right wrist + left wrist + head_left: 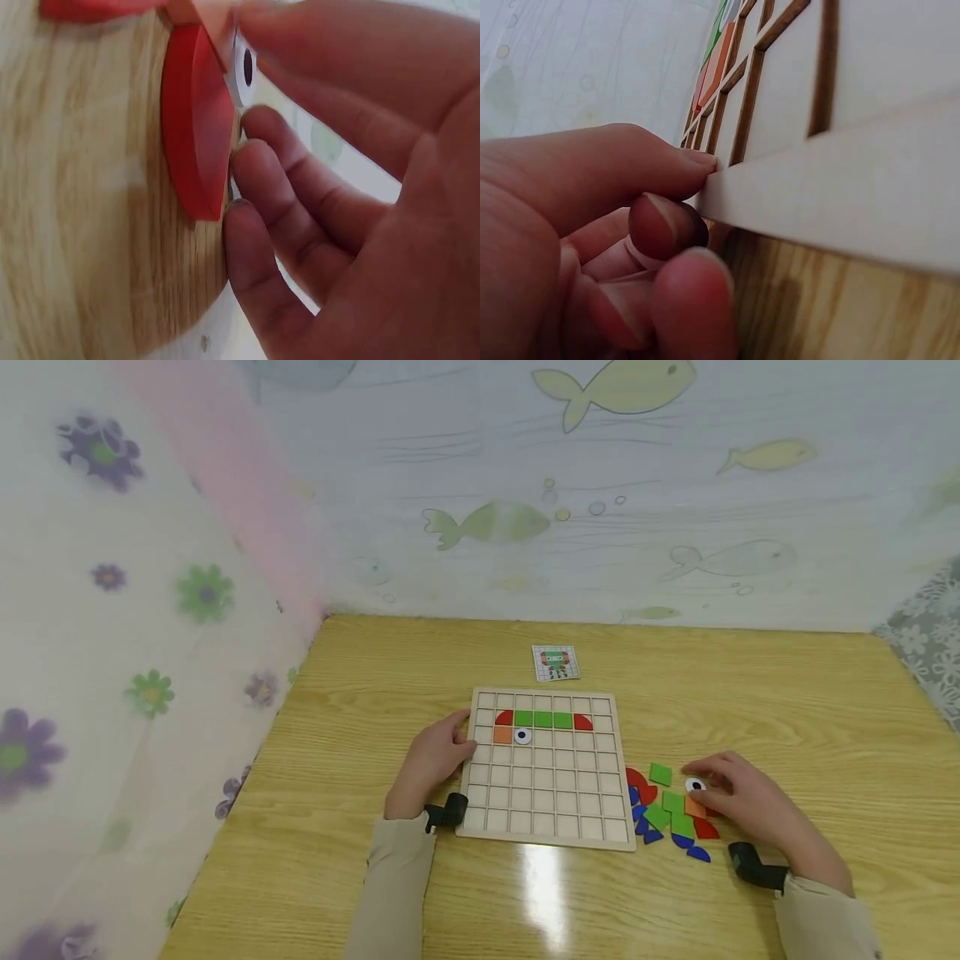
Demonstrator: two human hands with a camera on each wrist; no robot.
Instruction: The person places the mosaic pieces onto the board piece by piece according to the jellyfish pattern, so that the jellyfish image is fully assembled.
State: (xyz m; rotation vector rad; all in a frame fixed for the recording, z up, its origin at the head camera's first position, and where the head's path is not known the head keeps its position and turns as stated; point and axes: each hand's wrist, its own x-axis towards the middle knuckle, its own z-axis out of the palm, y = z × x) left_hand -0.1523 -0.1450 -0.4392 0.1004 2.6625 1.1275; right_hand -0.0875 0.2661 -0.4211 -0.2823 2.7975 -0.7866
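Note:
A square wooden grid board (551, 789) lies flat on the table. Its second row holds a red quarter-round piece (504, 718), several green squares (543, 719) and another red quarter-round (582, 722); below sit an orange square (502, 735) and a round eye piece (522, 736). My left hand (435, 752) grips the board's left edge, thumb on the rim (802, 195). To the right of the board, my right hand (738, 789) pinches a second white eye piece (696, 786) between thumb and forefinger, just over an orange piece (695, 807). A red piece (199, 124) lies beside the fingertips.
A pile of loose green squares (657, 815), blue pieces (698, 854) and red pieces (640, 783) lies right of the board. Behind the board is a small pattern card (556, 662). The table (390, 668) meets walls at its back and left.

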